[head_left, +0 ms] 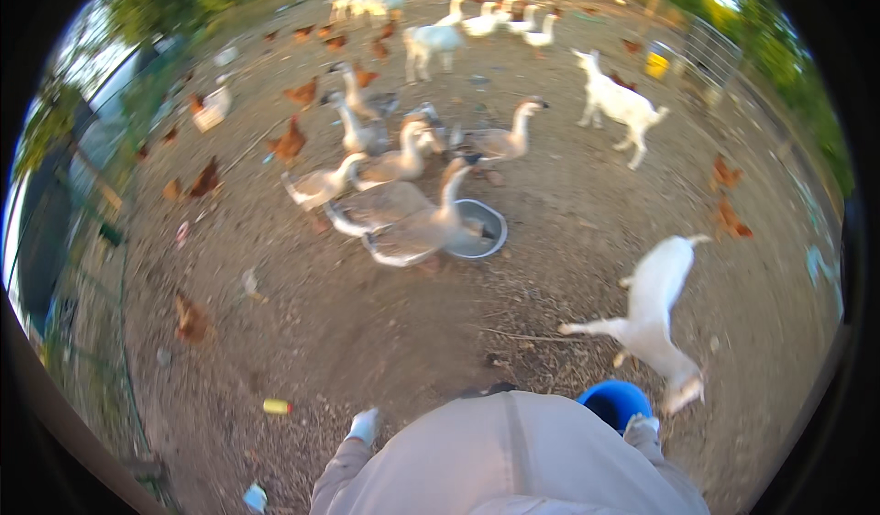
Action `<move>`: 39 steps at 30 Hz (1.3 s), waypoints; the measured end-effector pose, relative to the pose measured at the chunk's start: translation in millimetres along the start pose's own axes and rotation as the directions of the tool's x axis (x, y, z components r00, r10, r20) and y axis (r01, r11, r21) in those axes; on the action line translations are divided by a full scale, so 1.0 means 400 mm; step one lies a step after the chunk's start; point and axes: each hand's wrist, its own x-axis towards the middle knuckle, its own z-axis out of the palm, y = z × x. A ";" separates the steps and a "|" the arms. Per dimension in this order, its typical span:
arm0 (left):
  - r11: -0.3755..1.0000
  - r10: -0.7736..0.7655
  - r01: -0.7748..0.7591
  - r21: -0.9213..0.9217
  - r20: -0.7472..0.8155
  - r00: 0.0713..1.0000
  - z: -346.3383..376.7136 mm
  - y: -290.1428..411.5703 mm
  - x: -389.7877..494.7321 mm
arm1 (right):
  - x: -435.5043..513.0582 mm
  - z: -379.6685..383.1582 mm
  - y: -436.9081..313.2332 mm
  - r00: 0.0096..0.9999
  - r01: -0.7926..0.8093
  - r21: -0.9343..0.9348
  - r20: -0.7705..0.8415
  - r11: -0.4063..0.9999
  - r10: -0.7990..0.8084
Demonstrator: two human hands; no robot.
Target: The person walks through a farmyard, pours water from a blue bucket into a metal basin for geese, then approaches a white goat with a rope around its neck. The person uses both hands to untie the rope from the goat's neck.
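Observation:
My right hand [643, 425], in a light glove, grips the near rim of a blue bucket [636, 395] at my right side. The inside of the bucket is dark, so its contents are hidden. At my left side hangs my left hand [364, 425], also in a pale glove, away from any object; its fingers are too blurred to make out. A white goat [658, 295] stands close to the bucket with its head lowered beside it. Ahead, several brown-and-white geese [405, 234] crowd round a grey basin [500, 229], one with its bill down in it.
More white goats [615, 99] and white geese [540, 35] stand farther off. Brown hens [192, 319] are scattered about the dirt yard. A yellow container [277, 406] lies at left. Green netting [130, 308] runs along the left; a metal gate panel [713, 47] and yellow bucket [658, 63] stand far right.

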 end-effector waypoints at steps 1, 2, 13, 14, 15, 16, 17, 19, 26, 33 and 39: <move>1.000 0.027 -0.027 0.007 -0.009 1.000 0.019 0.014 -0.001 | 0.002 0.016 0.014 1.000 -0.010 -0.034 0.011 0.999 0.011; 0.997 0.035 -0.038 -0.071 -0.035 0.999 0.035 0.030 -0.001 | 0.003 0.026 0.025 1.000 -0.017 -0.057 0.025 0.998 0.019; 0.977 0.168 -0.163 -0.139 0.023 0.986 0.044 0.051 -0.027 | 0.001 -0.019 0.009 0.998 -0.042 -0.038 0.052 0.998 0.044; 0.973 0.064 -0.061 -0.223 0.010 0.998 0.046 0.032 -0.015 | 0.005 -0.031 0.002 0.998 -0.041 -0.042 0.050 0.998 0.043; 0.893 -0.156 0.143 -0.428 0.004 0.988 0.055 0.015 -0.004 | 0.009 -0.040 -0.003 0.998 -0.041 -0.044 0.047 0.998 0.043; 0.727 -0.367 0.317 -0.609 0.046 0.929 0.058 0.001 0.003 | 0.014 -0.050 -0.009 0.998 -0.037 -0.045 0.045 0.998 0.039; 0.722 -0.363 0.315 -0.616 0.051 0.930 0.059 -0.007 0.005 | 0.019 -0.057 -0.012 0.998 -0.033 -0.049 0.042 0.998 0.035; 0.708 -0.359 0.312 -0.634 0.057 0.932 0.059 -0.002 -0.005 | 0.029 -0.071 -0.018 0.998 -0.035 -0.063 0.042 0.997 0.038; 0.977 0.106 -0.095 -0.191 0.048 0.993 0.047 0.171 -0.111 | 0.066 -0.084 -0.013 0.997 -0.040 -0.120 0.058 0.992 0.047; 0.989 0.143 -0.141 -0.052 0.040 0.989 0.086 0.205 -0.132 | 0.093 -0.077 0.010 0.993 -0.035 -0.236 0.103 0.971 0.060; 0.997 -0.024 0.020 -0.076 -0.047 0.999 0.040 0.169 -0.179 | 0.117 -0.078 0.025 0.986 -0.009 -0.336 0.155 0.942 0.064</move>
